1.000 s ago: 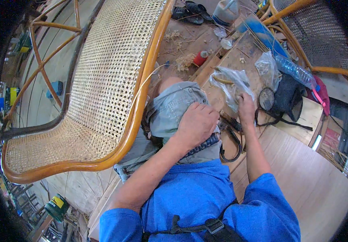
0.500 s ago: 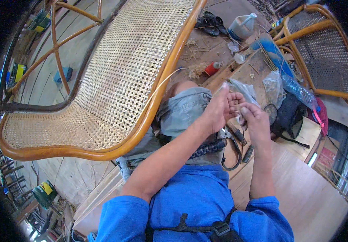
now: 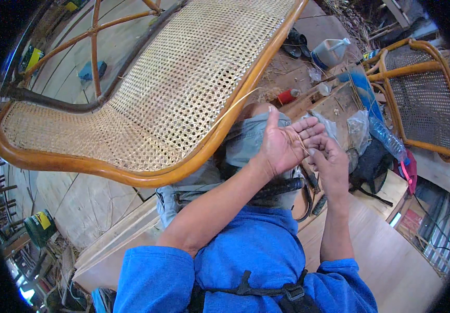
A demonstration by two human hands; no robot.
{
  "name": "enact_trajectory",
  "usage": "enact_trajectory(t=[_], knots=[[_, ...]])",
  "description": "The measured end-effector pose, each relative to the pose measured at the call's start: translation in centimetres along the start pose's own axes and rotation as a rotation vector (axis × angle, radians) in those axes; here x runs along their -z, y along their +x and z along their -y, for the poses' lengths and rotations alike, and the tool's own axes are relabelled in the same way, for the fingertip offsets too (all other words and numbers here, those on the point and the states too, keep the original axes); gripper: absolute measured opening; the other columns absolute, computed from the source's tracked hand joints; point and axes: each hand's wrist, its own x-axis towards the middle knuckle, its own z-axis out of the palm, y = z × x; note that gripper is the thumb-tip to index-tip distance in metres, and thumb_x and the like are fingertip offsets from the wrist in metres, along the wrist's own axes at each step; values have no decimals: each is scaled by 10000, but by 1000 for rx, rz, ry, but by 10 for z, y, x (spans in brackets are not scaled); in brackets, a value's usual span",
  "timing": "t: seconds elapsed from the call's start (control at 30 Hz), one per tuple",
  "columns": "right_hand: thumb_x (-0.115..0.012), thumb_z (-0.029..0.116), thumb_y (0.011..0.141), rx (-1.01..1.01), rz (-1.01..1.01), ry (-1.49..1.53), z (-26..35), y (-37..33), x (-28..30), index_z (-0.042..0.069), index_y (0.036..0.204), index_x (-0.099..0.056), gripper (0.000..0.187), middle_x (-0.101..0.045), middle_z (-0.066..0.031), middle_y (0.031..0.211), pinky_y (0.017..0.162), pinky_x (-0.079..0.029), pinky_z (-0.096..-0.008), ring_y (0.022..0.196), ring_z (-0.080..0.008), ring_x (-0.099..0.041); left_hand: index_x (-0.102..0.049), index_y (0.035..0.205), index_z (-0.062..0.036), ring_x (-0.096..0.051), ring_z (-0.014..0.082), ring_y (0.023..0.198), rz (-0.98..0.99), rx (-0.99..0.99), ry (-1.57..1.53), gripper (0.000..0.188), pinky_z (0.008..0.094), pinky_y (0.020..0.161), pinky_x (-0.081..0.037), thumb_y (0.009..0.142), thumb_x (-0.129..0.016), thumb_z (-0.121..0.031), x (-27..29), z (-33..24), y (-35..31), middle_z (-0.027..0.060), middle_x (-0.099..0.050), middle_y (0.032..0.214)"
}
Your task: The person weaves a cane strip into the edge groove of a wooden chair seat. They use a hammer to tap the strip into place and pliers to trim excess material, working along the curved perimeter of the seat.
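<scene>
My left hand [image 3: 283, 143] is turned palm up, thumb raised and fingers stretched out. A thin pale strip [image 3: 301, 141], apparently cane, lies across that palm toward the fingers. Thumb and fingertips of my right hand [image 3: 331, 164] are pinched at the strip's lower end, touching the left hand's fingers. Beside them, a chair with a woven cane panel [image 3: 183, 78] and a glossy brown rattan frame [image 3: 219, 128] leans across my lap on the left. One loose cane end [image 3: 240, 101] sticks out over the frame's right edge.
A red bottle [image 3: 288, 96], a white jug [image 3: 331, 52] and dark sandals [image 3: 296, 44] lie beyond my hands. To the right are a clear plastic bottle [image 3: 386, 138], a black bag [image 3: 368, 164] and another rattan chair [image 3: 418, 99]. A green tub [image 3: 40, 228] stands at lower left.
My left hand has opened wider, its palm turned up with the strip showing. The right hand stays pinched close by. The view has shifted, so the chair appears further up and right.
</scene>
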Motion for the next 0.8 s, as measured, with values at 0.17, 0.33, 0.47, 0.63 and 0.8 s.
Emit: enact_trajectory(t=[0.17, 0.33, 0.47, 0.63, 0.8], knots=[[-564, 37, 827, 332, -132, -337, 6, -9, -10, 30, 965, -595, 142, -613, -88, 814, 687, -479, -296, 744, -195, -602, -493, 1160, 88, -526, 365, 1088, -13, -19, 25, 985, 450, 990, -365, 775, -214, -774, -15, 0, -11, 256, -536, 1177], [-570, 23, 790, 497, -117, -622, 23, -13, -22, 33, 950, -612, 165, -604, -103, 905, 738, -470, -302, 845, -222, -597, -494, 1164, 81, -536, 335, 1077, 3, 30, 42, 978, 443, 984, -370, 781, -202, -770, -19, -3, -18, 244, -548, 1162], [-568, 22, 788, 462, -49, -636, 24, -15, -25, 19, 940, -614, 159, -610, -76, 881, 766, -465, -289, 849, -191, -594, -499, 1162, 71, -562, 313, 1041, -43, 13, 76, 918, 424, 951, -403, 815, -216, -730, -18, -3, -26, 233, -560, 1151], [-559, 27, 827, 60, 45, 58, 26, -8, -22, 0, 913, -608, 103, -616, -41, 792, 567, -440, -208, 632, -84, -544, -532, 1100, 41, -615, 280, 917, -84, 6, 145, 687, 400, 844, -477, 901, -301, -574, -2, -8, -37, 177, -616, 1031], [-549, 42, 857, -12, 129, 318, 33, -8, -36, 22, 907, -606, 79, -591, -8, 724, 486, -378, -169, 546, -47, -480, -581, 946, -41, -608, 179, 698, -363, -47, 617, 376, 304, 602, -507, 939, -404, -372, -9, -2, -54, 46, -616, 812]])
